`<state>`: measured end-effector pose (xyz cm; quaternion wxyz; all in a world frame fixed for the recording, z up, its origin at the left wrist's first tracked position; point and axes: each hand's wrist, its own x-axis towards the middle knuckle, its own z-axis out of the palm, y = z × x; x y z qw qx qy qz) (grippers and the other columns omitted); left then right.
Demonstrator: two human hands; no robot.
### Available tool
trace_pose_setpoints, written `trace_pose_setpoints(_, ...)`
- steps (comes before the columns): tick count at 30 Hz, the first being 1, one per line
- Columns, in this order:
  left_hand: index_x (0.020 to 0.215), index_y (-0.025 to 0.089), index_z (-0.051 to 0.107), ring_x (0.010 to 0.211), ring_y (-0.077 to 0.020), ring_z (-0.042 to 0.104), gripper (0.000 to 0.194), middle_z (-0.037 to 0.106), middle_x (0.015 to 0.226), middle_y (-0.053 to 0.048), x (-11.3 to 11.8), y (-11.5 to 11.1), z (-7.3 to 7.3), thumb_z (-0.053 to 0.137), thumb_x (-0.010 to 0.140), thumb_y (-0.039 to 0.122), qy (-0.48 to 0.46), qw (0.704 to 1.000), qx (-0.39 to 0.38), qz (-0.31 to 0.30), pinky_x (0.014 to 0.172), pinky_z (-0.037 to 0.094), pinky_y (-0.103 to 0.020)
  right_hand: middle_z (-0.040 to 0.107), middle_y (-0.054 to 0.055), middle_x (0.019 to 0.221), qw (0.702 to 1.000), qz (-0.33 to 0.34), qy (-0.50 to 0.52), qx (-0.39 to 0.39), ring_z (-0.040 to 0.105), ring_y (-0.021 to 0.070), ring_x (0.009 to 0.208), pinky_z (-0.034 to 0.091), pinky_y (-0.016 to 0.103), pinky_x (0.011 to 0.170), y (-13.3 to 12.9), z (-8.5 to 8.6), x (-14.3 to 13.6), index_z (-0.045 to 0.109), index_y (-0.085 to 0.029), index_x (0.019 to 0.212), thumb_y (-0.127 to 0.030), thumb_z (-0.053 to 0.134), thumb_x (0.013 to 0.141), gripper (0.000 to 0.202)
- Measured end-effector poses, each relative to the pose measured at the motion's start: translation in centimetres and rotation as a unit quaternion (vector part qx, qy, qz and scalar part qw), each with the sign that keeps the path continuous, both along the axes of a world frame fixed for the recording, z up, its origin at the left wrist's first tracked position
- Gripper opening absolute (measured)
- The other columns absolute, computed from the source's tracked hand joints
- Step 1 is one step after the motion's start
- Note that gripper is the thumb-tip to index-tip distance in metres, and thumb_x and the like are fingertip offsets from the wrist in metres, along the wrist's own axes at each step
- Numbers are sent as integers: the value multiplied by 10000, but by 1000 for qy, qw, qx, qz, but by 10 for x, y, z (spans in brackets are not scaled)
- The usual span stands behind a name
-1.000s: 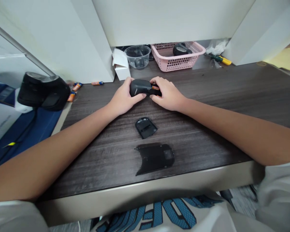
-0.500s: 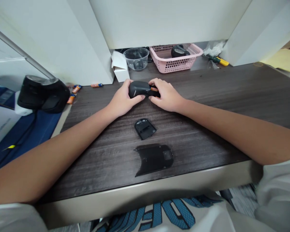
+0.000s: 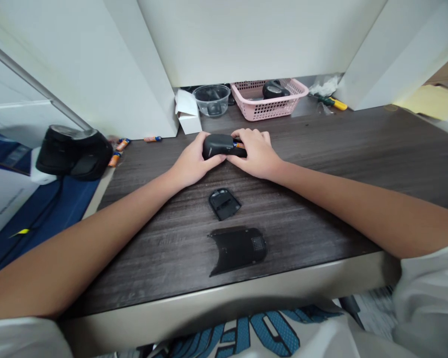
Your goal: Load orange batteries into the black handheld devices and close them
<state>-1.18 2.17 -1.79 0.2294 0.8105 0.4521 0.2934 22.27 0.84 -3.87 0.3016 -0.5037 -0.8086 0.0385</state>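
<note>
A black computer mouse [image 3: 217,144] rests on the dark wood-grain table between my hands, its casing partly removed. My left hand [image 3: 191,159] is closed round its left end. At its right end my right hand [image 3: 257,153] grips the body, fingers behind and thumb in front. An orange and blue battery [image 3: 239,145] shows in the open slot there, partly covered by my right fingers. Nearer to me lie two detached black pieces: a small rounded cover [image 3: 224,204] and a longer curved cover [image 3: 239,250] with a patch of small holes.
Several loose batteries [image 3: 152,139] lie at the back left, near a black device [image 3: 74,153]. Along the back stand a white box [image 3: 188,113], a clear plastic tub [image 3: 212,102] and a pink basket [image 3: 271,109] holding a rounded black object. A yellow-handled tool [image 3: 339,104] lies right of it.
The whole view has shifted slightly, so things sit a little lower. Both hands keep hold of the mouse; my right fingers have moved slightly around the battery slot.
</note>
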Motion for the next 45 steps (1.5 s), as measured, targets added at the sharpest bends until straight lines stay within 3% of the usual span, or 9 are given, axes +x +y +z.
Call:
trace_pose_setpoints(6, 1283, 211, 511, 1138, -287, 645, 537, 674, 1261, -78, 1, -2, 0, 736, 860, 451, 2, 999, 42, -27, 1069, 496, -432, 691, 137, 1220, 1000, -2, -14, -23, 603, 385, 1167, 426, 525, 999, 0, 2, 0, 634, -218, 1228, -483, 723, 900, 431)
trace_pose_setpoints(17, 1246, 220, 531, 1185, -303, 622, 530, 659, 1233, -68, -5, 4, -4, 728, 756, 262, -14, 996, 60, 62, 1078, 483, -452, 663, 142, 1318, 999, 10, 47, -11, 605, 384, 1251, 450, 557, 1063, 1, 3, 1, 591, -245, 1357, -575, 803, 873, 622)
trace_pose_setpoints(19, 1257, 225, 531, 1205, -310, 616, 534, 661, 1237, -71, -5, 4, -5, 727, 760, 249, -8, 995, 62, 77, 1094, 476, -466, 678, 138, 1287, 997, 10, 79, 7, 638, 347, 1179, 469, 509, 1020, -1, 8, 4, 590, -235, 1327, -572, 725, 941, 530)
trace_pose_setpoints(22, 1266, 229, 533, 1217, -316, 614, 525, 662, 1238, -77, -5, 4, -4, 718, 774, 238, 6, 994, 64, 91, 1102, 470, -483, 712, 68, 972, 996, -2, 89, -15, 658, 255, 865, 459, 386, 800, -1, 16, 12, 626, -232, 1086, -528, 550, 1048, 308)
trace_pose_setpoints(25, 1261, 230, 537, 1211, -327, 622, 508, 670, 1231, -85, -4, 3, -3, 719, 787, 245, 26, 992, 69, 101, 1096, 471, -500, 638, -20, 711, 996, 45, 22, -72, 566, 184, 637, 351, 319, 668, -2, 23, 20, 609, -238, 936, -464, 627, 983, 231)
trace_pose_setpoints(28, 1253, 231, 538, 1198, -341, 626, 496, 680, 1224, -92, -3, 1, -1, 722, 792, 252, 51, 989, 78, 115, 1082, 475, -512, 659, -41, 731, 987, 133, -60, -74, 555, 160, 631, 315, 293, 666, -4, 26, 20, 634, -239, 957, -307, 715, 843, 155)
trace_pose_setpoints(32, 1254, 230, 535, 1178, -346, 639, 490, 690, 1227, -97, -3, 0, 0, 722, 803, 271, 69, 986, 88, 120, 1072, 485, -514, 686, -18, 781, 979, 175, -78, -63, 557, 155, 657, 308, 290, 663, -6, 21, 14, 641, -223, 882, -210, 643, 855, 30)
trace_pose_setpoints(37, 1243, 229, 529, 1164, -335, 651, 494, 689, 1217, -92, -5, 3, -2, 725, 794, 289, 53, 989, 87, 111, 1054, 503, -491, 728, 32, 915, 977, 197, -67, -35, 613, 191, 772, 352, 299, 709, -4, 14, 11, 710, -212, 1091, -222, 596, 952, 179)
trace_pose_setpoints(45, 1240, 235, 515, 1002, -270, 646, 488, 666, 1099, -43, -7, 3, 0, 719, 809, 341, 23, 997, 47, 50, 953, 523, -424, 665, -10, 778, 977, 194, -76, -48, 543, 163, 630, 330, 299, 654, -7, 14, 8, 638, -230, 942, -300, 629, 998, 91)
